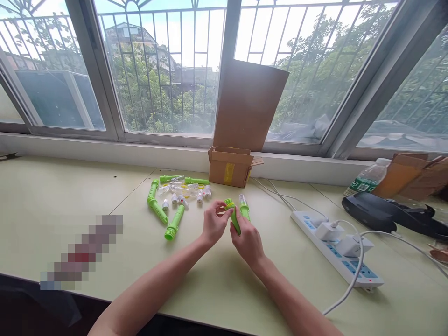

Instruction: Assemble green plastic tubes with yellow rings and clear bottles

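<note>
My right hand (247, 240) is wrapped around a green plastic tube (233, 215) held upright above the pale table (52, 200). My left hand (214, 223) pinches at the tube's ribbed top end. Just right of my hands another green tube with a clear tip (244, 206) lies on the table. To the left lie several more green tubes (154, 203) (174, 223) and a scatter of small clear and white parts (182, 192).
A small open cardboard box (229, 167) stands by the window sill with a cardboard sheet (249, 105) leaning behind it. A white power strip (336, 249) with chargers and cables lies to the right, beyond it a black object (381, 210) and a water bottle (367, 178).
</note>
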The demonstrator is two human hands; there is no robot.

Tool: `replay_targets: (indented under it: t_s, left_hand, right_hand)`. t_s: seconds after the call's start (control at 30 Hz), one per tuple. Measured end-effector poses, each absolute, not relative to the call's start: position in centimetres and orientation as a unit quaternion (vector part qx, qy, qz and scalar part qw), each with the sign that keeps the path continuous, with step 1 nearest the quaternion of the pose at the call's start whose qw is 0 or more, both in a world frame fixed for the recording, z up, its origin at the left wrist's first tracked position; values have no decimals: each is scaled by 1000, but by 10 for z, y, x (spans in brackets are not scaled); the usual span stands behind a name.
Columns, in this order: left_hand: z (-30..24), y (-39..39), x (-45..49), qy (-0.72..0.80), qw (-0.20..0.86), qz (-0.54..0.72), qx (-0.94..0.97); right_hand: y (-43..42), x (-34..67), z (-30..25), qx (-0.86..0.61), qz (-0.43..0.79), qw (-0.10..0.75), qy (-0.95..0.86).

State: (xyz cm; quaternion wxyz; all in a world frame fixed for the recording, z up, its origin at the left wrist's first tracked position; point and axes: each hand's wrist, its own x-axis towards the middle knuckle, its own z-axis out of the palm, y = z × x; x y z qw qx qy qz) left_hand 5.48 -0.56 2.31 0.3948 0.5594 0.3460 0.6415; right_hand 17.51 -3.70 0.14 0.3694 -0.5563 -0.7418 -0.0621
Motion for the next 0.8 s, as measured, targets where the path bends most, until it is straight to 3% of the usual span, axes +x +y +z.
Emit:
replay_targets:
  t_s: [0.8]
  left_hand:
    - [23,-5,56,341,403,643,555]
  right_hand:
    - [-36,176,1,-554,-54,368,-745]
